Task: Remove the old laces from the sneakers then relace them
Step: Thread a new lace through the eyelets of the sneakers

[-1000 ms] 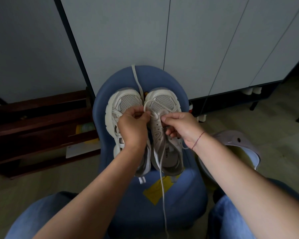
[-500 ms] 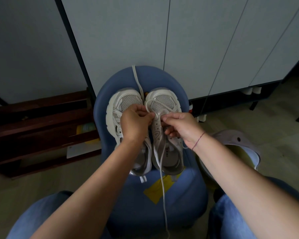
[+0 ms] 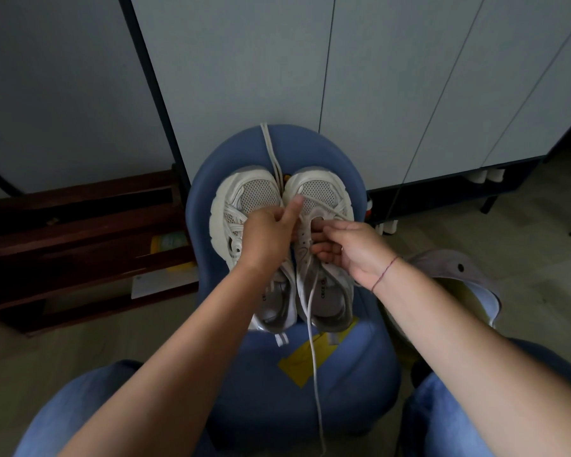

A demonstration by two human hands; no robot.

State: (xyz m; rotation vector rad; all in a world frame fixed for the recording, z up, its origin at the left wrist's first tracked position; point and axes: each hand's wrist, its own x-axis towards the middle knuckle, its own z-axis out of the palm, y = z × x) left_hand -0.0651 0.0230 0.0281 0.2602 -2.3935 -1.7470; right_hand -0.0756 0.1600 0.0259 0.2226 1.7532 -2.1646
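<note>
Head view: my left hand (image 3: 267,239) now points a forefinger over the right sneaker (image 3: 323,192), hold on lace (image 3: 312,324) unclear; right hand (image 3: 353,249) still pinches, seemingly, its upper.

Dim, flat indoor light, soft shadows, wide-angle bending at edges, slight blur

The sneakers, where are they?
In the head view's centre, the sneakers lie side by side on the blue chair, toes toward the grey cupboard, under the left hand and right hand.
</note>
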